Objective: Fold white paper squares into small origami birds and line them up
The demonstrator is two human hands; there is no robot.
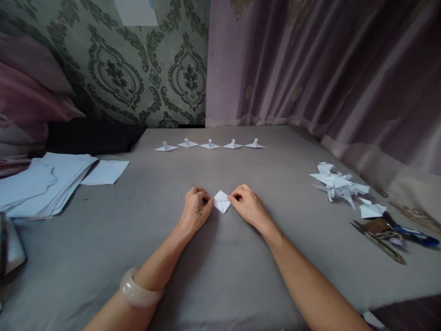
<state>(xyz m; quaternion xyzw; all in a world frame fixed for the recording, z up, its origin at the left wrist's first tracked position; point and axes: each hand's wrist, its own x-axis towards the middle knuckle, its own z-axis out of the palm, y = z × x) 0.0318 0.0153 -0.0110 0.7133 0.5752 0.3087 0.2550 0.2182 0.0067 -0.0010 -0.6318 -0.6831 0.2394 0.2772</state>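
Note:
A small piece of white folded paper [222, 202], diamond-shaped with crease lines across its middle, is held low over the grey cloth surface. My left hand [199, 208] pinches its left corner between thumb and finger. On the opposite side, my right hand [248, 205] pinches the right corner the same way. Both hands are closed, their other fingers curled in. Beyond them, several folded paper birds [210, 144] stand in a row near the far edge.
Stacked white paper sheets [65, 184] lie at the left, with a smaller square sheet [106, 172] beside them. At the right are a heap of folded white paper pieces [339, 183], scissors [377, 241] and a blue-handled tool [418, 236]. A curtain [262, 64] hangs behind.

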